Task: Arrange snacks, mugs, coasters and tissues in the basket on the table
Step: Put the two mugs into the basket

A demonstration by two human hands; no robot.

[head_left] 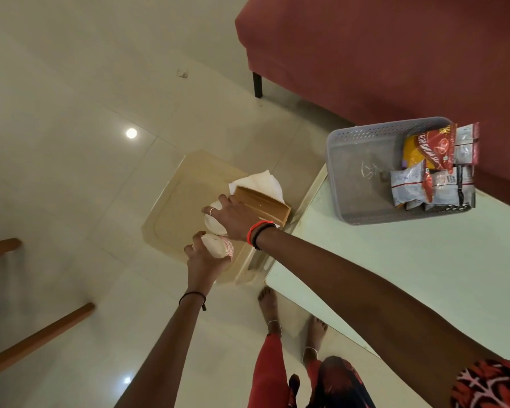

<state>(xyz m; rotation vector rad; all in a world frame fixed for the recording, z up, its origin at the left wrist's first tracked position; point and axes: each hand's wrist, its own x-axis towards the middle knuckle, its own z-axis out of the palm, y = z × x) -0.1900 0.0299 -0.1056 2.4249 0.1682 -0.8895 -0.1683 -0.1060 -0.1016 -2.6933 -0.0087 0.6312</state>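
Mugs: two, both over the beige tray (174,207), towards its edge nearest the table (395,275).
Printed mug (218,245): white with red lettering, gripped round its body by the left hand (203,265), tilted; appears clear of the tray.
Plain mug (214,223): white, on the tray just beyond the printed one; the right hand (237,216) lies on top with fingers curled over its rim (a grasp taken, by the look of it; whether it has left the tray cannot be told).
Coaster holder (265,206): brown wood, at the tray's far side, just beside the right hand, untouched.
Tissues (256,179): white, folded, partly under the holder.
Basket (362,160): grey, perforated, at the table's far edge beside the red sofa (395,54).
Snack packets (433,172): already in the basket, stacked against its right end; the left part shows bare floor.
Step in hand: judged to be the mugs, picked up one per hand; snacks done, coasters and tissues not yet moved.
Next move calls for: carrying both mugs up and across to the table, then setting them upright in the basket's open left part, well clear of the packets, with room left for holder and tissues.
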